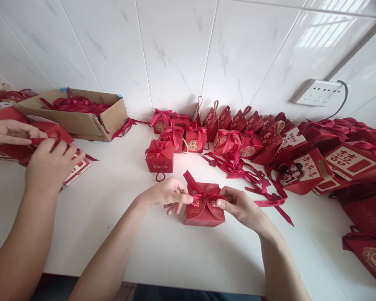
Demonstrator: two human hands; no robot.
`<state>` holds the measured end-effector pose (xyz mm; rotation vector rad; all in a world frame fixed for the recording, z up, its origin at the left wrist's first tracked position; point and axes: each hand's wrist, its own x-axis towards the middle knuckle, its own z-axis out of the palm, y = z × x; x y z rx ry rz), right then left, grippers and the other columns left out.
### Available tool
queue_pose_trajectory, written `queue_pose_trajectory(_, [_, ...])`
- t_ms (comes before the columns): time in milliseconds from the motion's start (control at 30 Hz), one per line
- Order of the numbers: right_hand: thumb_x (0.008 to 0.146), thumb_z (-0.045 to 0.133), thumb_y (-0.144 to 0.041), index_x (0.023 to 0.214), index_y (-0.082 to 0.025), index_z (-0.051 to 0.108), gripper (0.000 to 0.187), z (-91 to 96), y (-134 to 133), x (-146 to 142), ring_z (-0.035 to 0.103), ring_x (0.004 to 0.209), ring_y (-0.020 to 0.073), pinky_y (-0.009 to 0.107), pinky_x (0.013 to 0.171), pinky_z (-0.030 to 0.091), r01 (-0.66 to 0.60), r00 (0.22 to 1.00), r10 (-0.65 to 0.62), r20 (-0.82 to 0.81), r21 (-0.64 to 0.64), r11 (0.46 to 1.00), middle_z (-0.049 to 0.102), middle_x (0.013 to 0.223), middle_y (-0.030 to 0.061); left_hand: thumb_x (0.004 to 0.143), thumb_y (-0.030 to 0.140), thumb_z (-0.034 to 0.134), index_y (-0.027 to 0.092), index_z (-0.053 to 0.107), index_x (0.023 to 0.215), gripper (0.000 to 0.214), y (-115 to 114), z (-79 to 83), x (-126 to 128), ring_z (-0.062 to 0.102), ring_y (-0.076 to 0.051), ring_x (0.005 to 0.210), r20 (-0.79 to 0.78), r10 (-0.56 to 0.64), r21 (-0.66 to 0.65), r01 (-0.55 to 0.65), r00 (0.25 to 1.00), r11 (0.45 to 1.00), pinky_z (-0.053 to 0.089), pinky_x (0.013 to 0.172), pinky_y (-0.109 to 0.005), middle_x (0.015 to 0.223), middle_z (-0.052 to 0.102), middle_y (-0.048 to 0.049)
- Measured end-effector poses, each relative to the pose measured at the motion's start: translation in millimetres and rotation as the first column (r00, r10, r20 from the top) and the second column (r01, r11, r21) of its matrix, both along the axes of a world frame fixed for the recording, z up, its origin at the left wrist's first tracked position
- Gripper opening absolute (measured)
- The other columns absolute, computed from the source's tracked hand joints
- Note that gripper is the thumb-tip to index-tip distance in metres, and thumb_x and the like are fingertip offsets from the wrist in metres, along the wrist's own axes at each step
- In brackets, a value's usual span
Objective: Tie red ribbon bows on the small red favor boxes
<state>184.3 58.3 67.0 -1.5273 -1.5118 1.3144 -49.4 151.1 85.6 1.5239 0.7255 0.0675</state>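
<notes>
A red gift box [204, 216] with gold lettering stands on the white table in front of me. Across its top runs a red ribbon [203, 194], knotted in the middle into a bow. My left hand [172, 194] pinches the ribbon on the left of the knot between thumb and forefinger. On the other side, my right hand [238, 205] grips the ribbon's right loop close to the lid. One ribbon end sticks up toward the back left. Just behind my left hand sits a smaller red box [159, 155] with a bow and a cord loop.
Several finished red boxes [196, 138] line the tiled wall. Loose ribbons [238, 167] lie behind my right hand. A cardboard box [113, 119] holds ribbons. More boxes [347, 161] pile up at right. At left, a co-worker's hands [48, 161] handle a red box.
</notes>
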Motion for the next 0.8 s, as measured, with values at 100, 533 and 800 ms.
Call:
queue_pose_trajectory(100, [0.078, 0.056, -0.066, 0.076, -0.017, 0.052, 0.049, 1.7, 1, -4, 0.035, 0.06, 0.012, 0.026, 0.053, 0.028, 0.025, 1.0, -0.025, 0.005, -0.014, 1.0, 0.045, 0.067, -0.0015, 0.077, 0.034, 0.063, 0.014, 0.055, 0.065, 0.024, 0, -2.3, 1, 0.048, -0.007, 0.033, 0.015, -0.004, 0.021, 0.004, 1.0, 1.0, 0.031, 0.034, -0.016, 0.046, 0.059, 0.0022])
queue_pose_trajectory(533, [0.08, 0.061, -0.057, 0.064, -0.018, 0.043, 0.046, -2.8, 3, 2, 0.031, 0.057, 0.0114, 0.025, 0.053, 0.026, -0.031, 0.981, 0.009, -0.194, -0.113, 0.993, 0.039, 0.061, -0.0022, 0.071, 0.023, 0.069, 0.015, 0.056, 0.062, 0.018, 9, -28.3, 0, 0.052, -0.007, 0.041, 0.252, -0.035, -0.173, 0.081, 0.967, 0.982, 0.039, 0.043, -0.017, 0.045, 0.058, 0.0044])
queue_pose_trajectory(800, [0.073, 0.068, -0.056, 0.06, -0.019, 0.043, 0.046, -36.7, -1, 25, 0.031, 0.052, 0.0119, 0.025, 0.049, 0.03, 0.033, 0.946, -0.112, -0.304, -0.254, 0.967, 0.039, 0.057, -0.0009, 0.065, 0.018, 0.076, 0.015, 0.06, 0.063, 0.016, 11, -31.7, -3, 0.054, -0.005, 0.05, 0.294, -0.015, -0.285, 0.103, 0.956, 0.953, 0.037, 0.049, -0.015, 0.051, 0.06, 0.006])
